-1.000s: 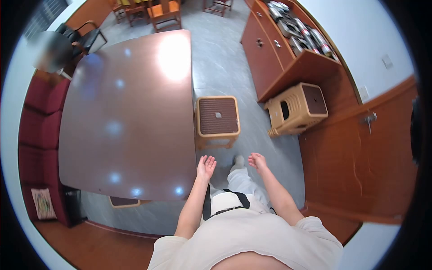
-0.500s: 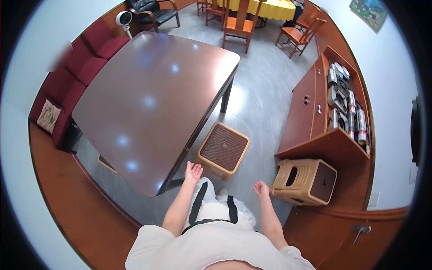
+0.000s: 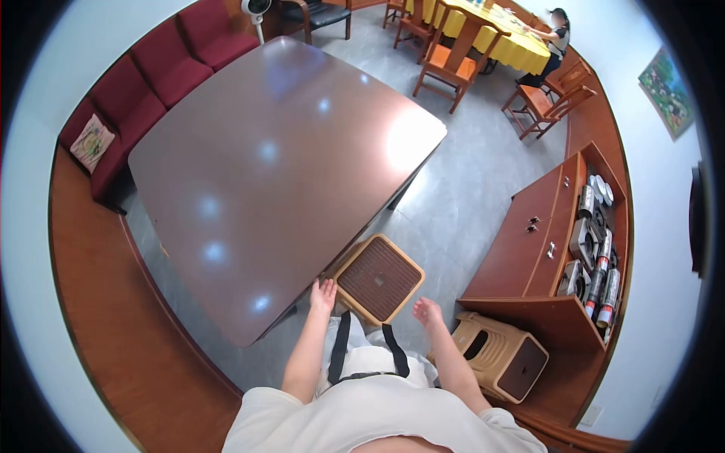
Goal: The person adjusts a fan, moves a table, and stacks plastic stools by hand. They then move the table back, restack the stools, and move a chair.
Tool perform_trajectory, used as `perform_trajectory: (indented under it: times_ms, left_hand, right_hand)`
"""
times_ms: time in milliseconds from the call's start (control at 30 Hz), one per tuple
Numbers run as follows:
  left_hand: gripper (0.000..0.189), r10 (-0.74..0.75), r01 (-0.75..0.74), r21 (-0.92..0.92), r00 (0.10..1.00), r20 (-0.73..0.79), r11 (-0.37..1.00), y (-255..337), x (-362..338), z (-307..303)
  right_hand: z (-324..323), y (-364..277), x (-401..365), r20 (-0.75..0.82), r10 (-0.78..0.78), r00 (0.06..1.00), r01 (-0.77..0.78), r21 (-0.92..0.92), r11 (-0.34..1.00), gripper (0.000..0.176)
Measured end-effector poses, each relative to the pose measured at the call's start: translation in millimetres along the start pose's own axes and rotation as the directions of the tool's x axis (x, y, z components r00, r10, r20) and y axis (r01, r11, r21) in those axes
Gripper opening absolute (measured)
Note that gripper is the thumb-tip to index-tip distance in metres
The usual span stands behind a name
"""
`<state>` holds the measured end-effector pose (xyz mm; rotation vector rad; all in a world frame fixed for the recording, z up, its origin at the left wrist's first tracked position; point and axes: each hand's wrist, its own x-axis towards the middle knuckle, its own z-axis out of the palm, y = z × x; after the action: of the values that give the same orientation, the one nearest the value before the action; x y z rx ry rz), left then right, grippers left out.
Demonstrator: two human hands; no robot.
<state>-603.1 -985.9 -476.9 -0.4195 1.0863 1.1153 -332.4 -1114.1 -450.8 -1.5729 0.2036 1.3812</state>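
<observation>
A grey, marbled floor (image 3: 464, 162) runs along the right side of a large brown worktop (image 3: 249, 181), whose glossy surface reflects several lights. The hands are apart, palms turned up, and neither holds anything. The left hand (image 3: 323, 295) is open beside the worktop's near right edge; whether it touches that edge cannot be told. The right hand (image 3: 427, 312) has its fingers loosely bent and is farther out from the worktop.

Ahead of the hands and roughly between them, a stool (image 3: 379, 279) with a beige frame and brown ribbed seat stands upright close against the worktop's right edge. Farther right of the worktop, past the right forearm, are more stools (image 3: 523, 368) of the same kind, how many being unclear, beside the end of a reddish-brown cabinet (image 3: 521, 241). Its recessed top holds metal canisters (image 3: 607, 298) and portable stoves (image 3: 583, 240).

Along the worktop's left side runs a dark red sofa (image 3: 151, 72) with a printed cushion (image 3: 92, 142). Beyond the worktop's far end are a white fan (image 3: 257, 7), a black armchair (image 3: 321, 15), wooden chairs (image 3: 455, 60) and a yellow-covered table (image 3: 517, 47), with a person (image 3: 557, 45) beside it.
</observation>
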Motion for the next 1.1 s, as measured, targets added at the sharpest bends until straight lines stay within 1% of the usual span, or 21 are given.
perform_trajectory:
  times_ms: [33,100,167,200,233,333,400,467,533,567,600,633,667,733,767,833,867,900,967,1033,1100]
  left_hand:
    - [0.039,0.002,-0.002,-0.011,1.0,-0.017,1.0,-2.2,2.9,-0.9]
    - [0.037,0.032,-0.031,-0.006,0.999,0.026,0.999,-5.7,5.9,-4.4]
    - [0.033,0.036,-0.035,-0.045,0.999,0.009,0.998,-5.8,4.4,-2.7]
    - [0.037,0.056,-0.056,-0.025,0.998,0.004,0.998,-6.8,5.9,-3.0]
    - [0.04,0.074,-0.074,-0.006,0.997,0.002,0.997,-8.8,7.4,-0.2]
    - [0.04,0.098,-0.099,-0.028,0.994,-0.042,0.995,-16.2,10.4,17.4]
    - [0.039,0.118,-0.123,-0.05,0.989,-0.089,0.991,-24.8,15.1,18.8]
    - [0.039,0.188,-0.191,-0.087,0.981,-0.038,0.978,-30.9,25.6,21.1]
    - [0.038,0.219,-0.23,-0.104,0.97,-0.105,0.968,-33.6,20.8,29.8]
    - [0.036,0.241,-0.257,-0.095,0.959,-0.15,0.962,-30.6,16.8,35.5]
    - [0.034,0.234,-0.256,-0.111,0.956,-0.179,0.96,-29.4,12.6,39.8]
    - [0.035,0.258,-0.282,-0.16,0.954,-0.155,0.946,-32.1,23.0,32.6]
    - [0.036,0.279,-0.3,-0.125,0.947,-0.161,0.946,-34.6,22.1,35.7]
    - [0.038,0.333,-0.354,-0.089,0.923,-0.192,0.931,-34.2,18.1,42.7]
    - [0.038,0.34,-0.366,-0.093,0.915,-0.218,0.926,-31.7,18.4,42.5]
    - [0.033,0.321,-0.35,-0.093,0.917,-0.236,0.932,-32.6,18.8,43.3]
    - [0.033,0.318,-0.35,-0.096,0.915,-0.247,0.932,-35.4,19.1,44.5]
    - [0.034,0.334,-0.366,-0.098,0.911,-0.241,0.926,-35.8,18.9,45.4]
    - [0.036,0.365,-0.394,-0.098,0.903,-0.228,0.914,-34.5,19.9,45.2]
    - [0.037,0.362,-0.393,-0.1,0.902,-0.235,0.914,-36.3,21.1,45.8]
    - [0.038,0.384,-0.421,-0.115,0.889,-0.247,0.9,-36.2,18.9,47.9]
  right_hand:
    - [9.0,-13.0,4.4,0.01,-0.007,1.0,0.007,-0.034,0.999,0.015]
    - [28.1,-35.3,14.4,0.032,0.003,0.999,-0.001,-0.085,0.996,0.015]
    - [55.6,-54.8,28.4,0.073,-0.045,0.996,0.052,-0.095,0.994,0.016]
    - [72.5,-62.3,36.3,0.091,-0.04,0.995,0.049,-0.104,0.993,0.016]
    - [88.2,-69.6,46.2,0.12,-0.051,0.992,0.069,-0.153,0.986,0.02]
    - [137.0,-96.2,64.5,0.235,-0.08,0.969,0.154,-0.319,0.935,0.027]
    - [163.9,-106.7,81.8,0.32,-0.089,0.943,0.211,-0.371,0.904,0.029]
    - [186.2,-112.8,106.0,0.332,-0.057,0.942,0.179,-0.351,0.919,0.028]
    - [214.9,-133.5,87.1,0.302,-0.109,0.947,0.226,-0.389,0.893,0.022]
    - [227.1,-138.4,96.9,0.315,-0.091,0.945,0.219,-0.4,0.89,0.022]
    - [233.7,-141.5,105.8,0.351,-0.115,0.929,0.29,-0.499,0.817,0.02]
    - [231.4,-144.9,120.1,0.378,-0.14,0.915,0.353,-0.585,0.73,0.018]
    - [225.4,-145.5,142.3,0.363,-0.129,0.923,0.335,-0.591,0.734,0.018]
    - [222.3,-132.8,182.9,0.268,-0.133,0.954,0.297,-0.795,0.528,0.019]
    - [225.2,-134.5,171.2,0.277,-0.108,0.955,0.291,-0.802,0.521,0.019]
    - [221.3,-145.0,152.1,0.268,-0.001,0.963,0.203,-0.725,0.658,0.021]
    - [220.4,-144.9,156.6,0.285,0.002,0.959,0.223,-0.753,0.62,0.024]
    - [222.9,-147.7,155.9,0.283,0.009,0.959,0.217,-0.755,0.618,0.024]
    - [227.0,-150.0,162.2,0.314,0.017,0.949,0.248,-0.78,0.575,0.024]
    - [225.2,-150.4,166.5,0.305,0.029,0.952,0.234,-0.786,0.572,0.024]
    - [224.5,-147.1,169.1,0.335,-0.003,0.942,0.274,-0.766,0.582,0.023]
